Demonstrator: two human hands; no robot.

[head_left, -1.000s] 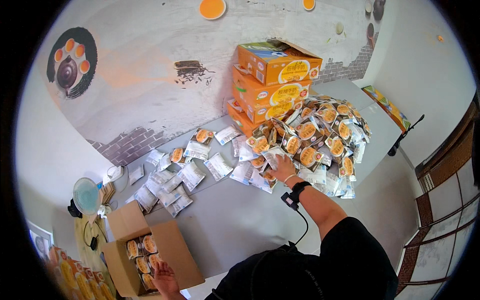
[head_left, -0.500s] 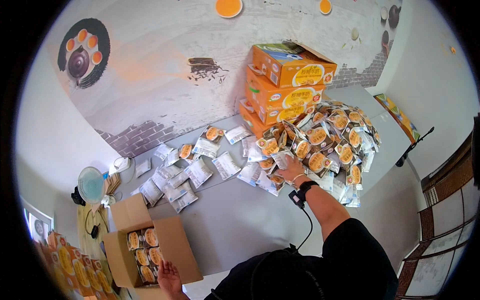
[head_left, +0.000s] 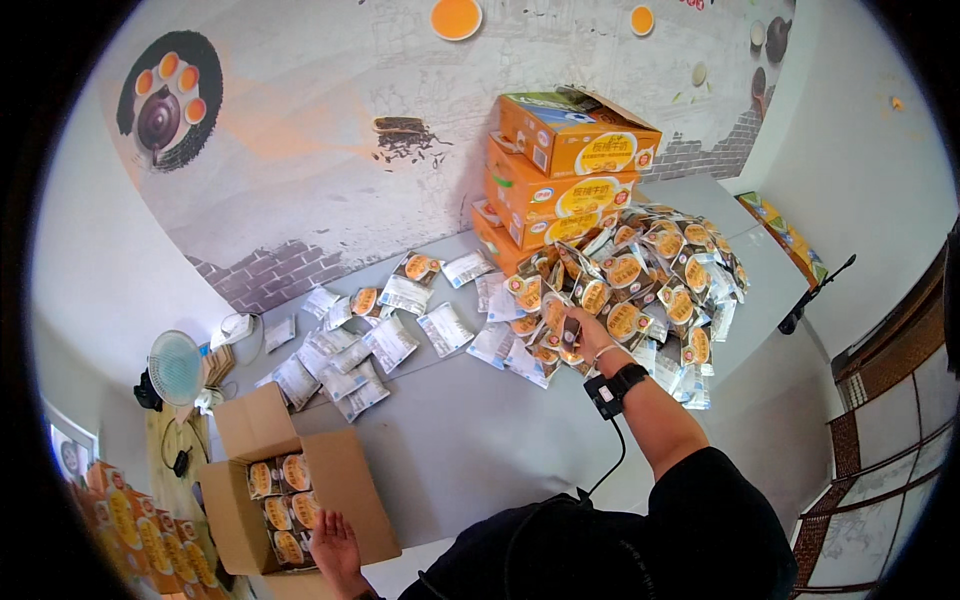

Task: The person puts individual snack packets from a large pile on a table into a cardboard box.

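At the left edge of the big pile of packets (head_left: pixel 660 290), my right hand (head_left: pixel 588 328) grips one brown packet (head_left: pixel 553 312) with an orange round print, its printed face showing. A watch-like strap and a small device sit on that wrist. My left hand (head_left: pixel 336 546) is open, palm up and fingers stretched, over the right side of an open cardboard carton (head_left: pixel 350 492). Inside the carton, brown packets (head_left: pixel 278 512) stand face up in rows. Whether the left hand touches the carton flap, I cannot tell.
Loose silver-backed packets (head_left: pixel 345 350) lie across the grey table (head_left: pixel 440 430). Orange boxes (head_left: pixel 565 190) are stacked at the back against the wall. A pale green fan-like disc (head_left: pixel 175 368) stands at the left, with more orange cartons (head_left: pixel 140 530) below it.
My right hand, earlier flat over a silver-backed packet, now holds a packet with its brown face showing. My left hand remains beside the carton. The whole view has shifted slightly.
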